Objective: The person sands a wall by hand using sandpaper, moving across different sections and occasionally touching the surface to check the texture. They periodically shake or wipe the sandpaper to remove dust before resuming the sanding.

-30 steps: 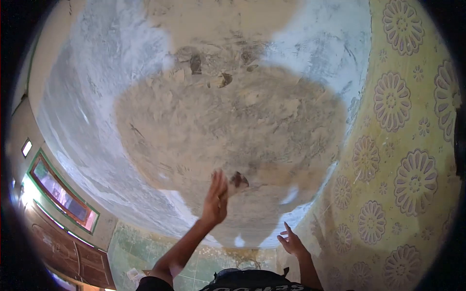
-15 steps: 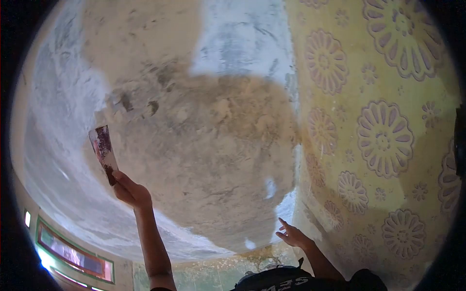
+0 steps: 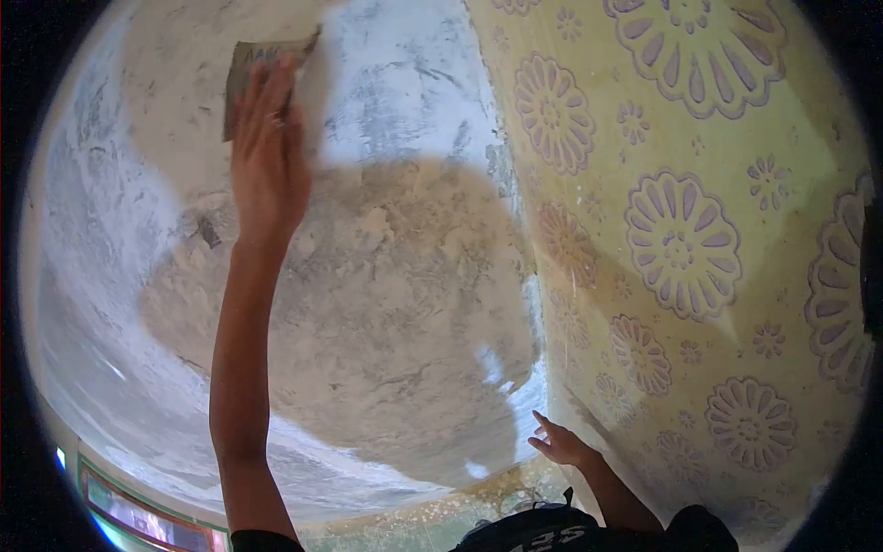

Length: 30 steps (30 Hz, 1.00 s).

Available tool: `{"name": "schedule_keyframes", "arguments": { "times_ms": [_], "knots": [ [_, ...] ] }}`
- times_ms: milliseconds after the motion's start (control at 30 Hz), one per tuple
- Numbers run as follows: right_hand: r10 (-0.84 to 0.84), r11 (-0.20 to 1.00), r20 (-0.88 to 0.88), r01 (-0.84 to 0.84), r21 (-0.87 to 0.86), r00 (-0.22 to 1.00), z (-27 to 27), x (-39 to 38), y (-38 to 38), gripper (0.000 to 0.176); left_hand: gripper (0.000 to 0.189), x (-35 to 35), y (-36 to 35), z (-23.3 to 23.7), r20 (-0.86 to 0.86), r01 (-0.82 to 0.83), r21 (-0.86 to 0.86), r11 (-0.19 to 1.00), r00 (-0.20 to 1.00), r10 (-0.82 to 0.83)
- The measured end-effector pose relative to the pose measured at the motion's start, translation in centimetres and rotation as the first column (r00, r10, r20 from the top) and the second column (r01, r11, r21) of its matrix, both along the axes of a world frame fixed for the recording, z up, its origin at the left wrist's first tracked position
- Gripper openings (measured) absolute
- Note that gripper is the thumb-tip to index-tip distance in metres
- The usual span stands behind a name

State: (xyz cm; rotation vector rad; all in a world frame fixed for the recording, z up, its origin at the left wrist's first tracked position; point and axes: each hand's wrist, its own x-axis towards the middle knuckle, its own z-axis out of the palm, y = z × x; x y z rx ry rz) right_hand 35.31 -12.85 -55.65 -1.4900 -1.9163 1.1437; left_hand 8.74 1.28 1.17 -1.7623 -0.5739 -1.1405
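Note:
My left hand [image 3: 267, 175] is raised along a patchy white and grey-brown wall [image 3: 395, 276]. Beneath its outstretched fingers lies a folded piece of sandpaper [image 3: 241, 69], brown-backed with dark printed marks, held flat against the surface. The sandpaper's lower right part is covered by the fingers. Low on the right, my right hand [image 3: 563, 443] has its fingers apart and nothing in them, close to the corner where the white wall meets a yellow one.
A yellow wall [image 3: 598, 221] with purple flower patterns stands on the right. Below are my dark shirt [image 3: 533, 534] with pale lettering and a greenish wall strip [image 3: 423, 515]. A green-framed window [image 3: 152, 515] sits at lower left.
My left hand has moved up and laid the sandpaper against the wall; before, it held it out by one end, lower left. The view has shifted slightly; the right hand stays about the same.

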Motion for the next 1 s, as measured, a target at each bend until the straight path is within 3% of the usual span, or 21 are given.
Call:
{"name": "schedule_keyframes", "arguments": {
  "times_ms": [100,133,167,267,300,333,400,467,533,567,600,633,667,733,767,833,867,933,1000],
  "knots": [
    [-0.003,0.998,0.025,0.002,0.062,1.0,0.3,0.3,0.0,0.08,0.045,1.7,2.8,-3.5,-0.118,-0.245,0.068,0.967,0.961,0.252],
    [-0.016,0.999,0.0,0.016,0.029,1.0,1.0,0.5,-0.4,0.08,0.049,2.2,1.8,-5.3,-0.282,-0.164,-0.095,0.982,0.95,0.132],
    [-0.032,0.999,-0.026,0.032,-0.002,0.999,1.2,0.6,-0.6,0.08,0.054,2.3,2.4,-7.6,-0.418,-0.194,-0.251,0.948,0.906,0.074],
    [-0.046,0.999,-0.027,0.046,-0.002,0.999,1.0,1.0,-1.2,0.08,0.056,4.2,-0.4,-10.2,-0.555,-0.204,-0.411,0.888,0.829,-0.066],
    [-0.051,0.999,-0.025,0.051,0.0,0.998,0.9,1.2,-1.2,0.08,0.057,4.0,0.1,-9.4,-0.527,-0.195,-0.378,0.905,0.849,-0.038],
    [-0.054,0.998,-0.021,0.054,-0.021,0.998,0.6,1.3,-1.4,0.08,0.056,4.5,0.3,-5.3,-0.386,-0.115,-0.166,0.979,0.921,0.043],
    [-0.066,0.997,-0.016,0.065,-0.041,0.998,0.7,1.7,-1.5,0.08,0.048,4.2,1.1,-1.2,-0.261,-0.155,0.022,0.988,0.953,0.155],
    [-0.069,0.996,-0.03,0.067,-0.063,0.997,1.0,1.7,-1.7,0.079,0.044,4.3,1.8,0.0,-0.246,-0.073,-0.009,0.997,0.967,0.069],
    [-0.068,0.997,-0.024,0.067,-0.048,0.997,1.1,1.7,-1.8,0.079,0.047,5.4,2.2,-1.6,-0.26,-0.159,0.008,0.987,0.953,0.156],
    [-0.055,0.998,-0.016,0.055,-0.029,0.998,1.0,1.8,-1.9,0.078,0.052,5.6,2.3,-3.4,-0.389,-0.127,-0.022,0.992,0.915,0.109],
    [-0.064,0.997,-0.022,0.063,-0.035,0.998,0.6,1.8,-2.1,0.078,0.059,6.6,2.5,-5.8,-0.448,-0.192,-0.174,0.966,0.889,0.096],
    [-0.057,0.998,-0.018,0.056,-0.019,0.998,0.3,1.8,-2.2,0.078,0.059,7.0,2.1,-7.9,-0.603,-0.314,-0.132,0.94,0.778,0.175],
    [-0.048,0.999,-0.012,0.048,0.003,0.999,0.3,1.9,-2.1,0.078,0.068,7.3,1.6,-9.7,-0.639,-0.274,-0.301,0.913,0.769,0.02],
    [-0.05,0.999,-0.003,0.05,-0.01,0.999,0.8,2.1,-2.4,0.078,0.066,7.4,0.8,-10.2,-0.636,-0.236,-0.406,0.883,0.767,-0.087],
    [-0.048,0.998,0.001,0.048,-0.028,0.999,1.0,2.1,-2.4,0.078,0.066,7.4,0.9,-9.1,-0.635,-0.232,-0.399,0.887,0.768,-0.085],
    [-0.053,0.998,0.001,0.053,-0.033,0.999,1.0,2.3,-2.4,0.079,0.045,6.9,1.5,-5.1,-0.496,-0.164,-0.093,0.982,0.863,0.097],
    [-0.051,0.998,0.002,0.051,-0.046,0.999,0.9,2.4,-2.5,0.079,0.043,6.8,1.4,-2.6,-0.447,-0.215,-0.035,0.976,0.877,0.177],
    [-0.04,0.999,-0.006,0.04,-0.027,0.999,0.6,2.6,-2.5,0.079,0.045,7.0,1.0,-0.1,-0.276,-0.133,0.049,0.99,0.951,0.142],
    [-0.029,1.0,-0.009,0.029,-0.008,1.0,0.3,2.8,-2.4,0.079,0.048,7.0,2.2,-1.4,-0.342,-0.193,0.037,0.981,0.919,0.194]
  ]
}}
